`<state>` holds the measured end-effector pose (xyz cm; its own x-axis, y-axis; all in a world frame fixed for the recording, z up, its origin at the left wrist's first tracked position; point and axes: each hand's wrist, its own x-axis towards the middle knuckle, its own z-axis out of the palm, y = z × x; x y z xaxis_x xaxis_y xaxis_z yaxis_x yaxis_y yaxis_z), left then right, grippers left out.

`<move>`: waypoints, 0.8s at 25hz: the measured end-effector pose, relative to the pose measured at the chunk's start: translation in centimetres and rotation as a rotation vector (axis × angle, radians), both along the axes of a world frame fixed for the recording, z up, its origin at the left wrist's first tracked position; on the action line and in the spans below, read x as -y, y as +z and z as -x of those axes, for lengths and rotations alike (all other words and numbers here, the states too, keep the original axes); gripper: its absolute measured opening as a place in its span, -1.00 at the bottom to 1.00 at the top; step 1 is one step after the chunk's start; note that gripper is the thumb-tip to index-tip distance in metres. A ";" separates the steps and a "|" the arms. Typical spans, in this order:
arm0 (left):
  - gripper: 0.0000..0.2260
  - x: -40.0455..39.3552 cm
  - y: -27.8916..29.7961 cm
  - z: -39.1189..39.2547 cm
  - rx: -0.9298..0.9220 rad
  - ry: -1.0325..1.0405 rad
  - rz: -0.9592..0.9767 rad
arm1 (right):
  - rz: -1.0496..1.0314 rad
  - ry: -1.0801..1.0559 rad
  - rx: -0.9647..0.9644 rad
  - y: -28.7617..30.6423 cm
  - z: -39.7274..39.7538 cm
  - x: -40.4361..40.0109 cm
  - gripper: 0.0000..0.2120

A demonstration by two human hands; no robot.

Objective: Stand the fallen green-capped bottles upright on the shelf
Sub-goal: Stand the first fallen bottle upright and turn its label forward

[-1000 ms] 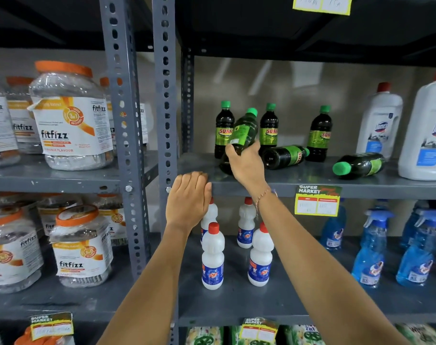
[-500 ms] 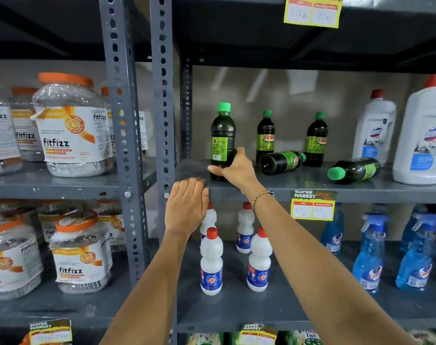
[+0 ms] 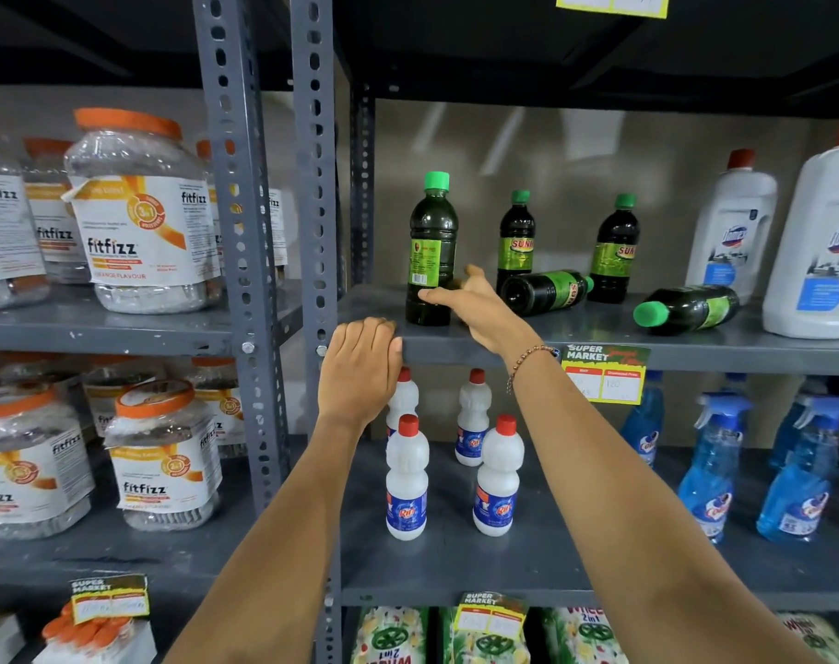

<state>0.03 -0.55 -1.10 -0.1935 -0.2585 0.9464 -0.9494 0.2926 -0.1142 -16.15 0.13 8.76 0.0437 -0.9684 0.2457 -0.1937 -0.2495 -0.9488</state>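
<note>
Dark bottles with green caps are on the grey shelf (image 3: 724, 349). One (image 3: 432, 242) stands upright at the front left, and my right hand (image 3: 480, 309) is at its base, thumb across its front and fingers at its right side. Two more stand at the back, one (image 3: 516, 237) in the middle and one (image 3: 616, 246) further right. A fallen bottle (image 3: 544, 292) lies on its side just right of my right hand, cap pointing right. Another fallen bottle (image 3: 690, 309) lies further right, cap pointing left. My left hand (image 3: 357, 371) rests on the shelf's front edge, fingers hooked over it.
Large white red-capped bottles (image 3: 729, 232) stand at the shelf's right end. The shelf below holds small white bottles (image 3: 406, 481) and blue spray bottles (image 3: 709, 467). Perforated steel posts (image 3: 314, 184) divide this bay from orange-lidded jars (image 3: 140, 218) on the left. A price tag (image 3: 604, 373) hangs on the shelf edge.
The bottle in my right hand went from tilted to standing upright at the shelf's front left. My right hand slid down to its base. My left hand stayed on the shelf edge.
</note>
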 end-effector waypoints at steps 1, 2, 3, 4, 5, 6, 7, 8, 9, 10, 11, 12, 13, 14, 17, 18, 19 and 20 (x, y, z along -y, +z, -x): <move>-0.60 -0.1 0.0 0.0 0.001 0.007 0.000 | 0.023 -0.020 -0.043 -0.1 -0.1 0.1 -0.19; -0.62 -0.1 0.1 0.0 0.003 0.014 -0.004 | 0.056 -0.057 -0.094 -0.2 -0.3 0.3 -0.30; -0.64 -0.1 0.1 -0.1 0.006 0.018 -0.012 | 0.092 -0.101 -0.140 -0.4 -0.4 0.4 -0.41; -0.66 -0.1 0.1 0.0 0.008 0.018 -0.021 | 0.121 -0.146 -0.169 -0.6 -0.5 0.5 -0.47; -0.67 -0.1 0.1 0.0 0.009 0.018 -0.028 | 0.143 -0.181 -0.181 -0.8 -0.7 0.5 -0.47; -0.67 -0.1 0.0 0.0 0.010 0.019 -0.031 | 0.157 -0.210 -0.183 -0.9 -0.8 0.5 -0.42; -0.67 -0.2 0.0 0.1 0.012 0.019 -0.031 | 0.163 -0.224 -0.187 -1.0 -0.8 0.4 -0.36; -0.67 -0.2 0.0 0.1 0.014 0.019 -0.031 | 0.158 -0.217 -0.192 -0.9 -0.8 0.2 -0.29; -0.66 -0.2 0.0 0.1 0.016 0.019 -0.034 | 0.138 -0.190 -0.189 -0.7 -0.8 0.1 -0.24; -0.65 -0.2 0.0 0.0 0.017 0.020 -0.042 | 0.109 -0.148 -0.175 -0.6 -0.7 0.0 -0.21; -0.64 -0.2 0.0 -0.1 0.018 0.021 -0.049 | 0.088 -0.117 -0.166 -0.5 -0.7 -0.1 -0.20; -0.64 -0.3 0.0 -0.1 0.018 0.021 -0.053 | 0.091 -0.120 -0.170 -0.5 -0.6 -0.2 -0.20; -0.64 -0.3 0.0 0.0 0.017 0.021 -0.051 | 0.124 -0.167 -0.203 -0.7 -0.7 -0.1 -0.21; -0.64 -0.2 0.0 0.0 0.017 0.020 -0.047 | 0.171 -0.244 -0.267 -1.0 -0.9 0.0 -0.21; -0.63 -0.2 0.0 0.0 0.017 0.014 -0.048 | 0.267 -0.402 -0.444 -1.4 -1.5 0.3 -0.17; -0.61 -0.2 0.0 -0.1 0.014 0.010 -0.053 | 0.244 -0.377 -0.429 -1.3 -1.6 0.4 -0.14; -0.60 -0.3 0.0 -0.1 0.010 0.005 -0.057 | 0.201 -0.325 -0.381 -1.1 -1.4 0.5 -0.11; -0.59 -0.3 0.0 -0.1 0.008 0.002 -0.061 | 0.170 -0.281 -0.332 -1.0 -1.3 0.4 -0.08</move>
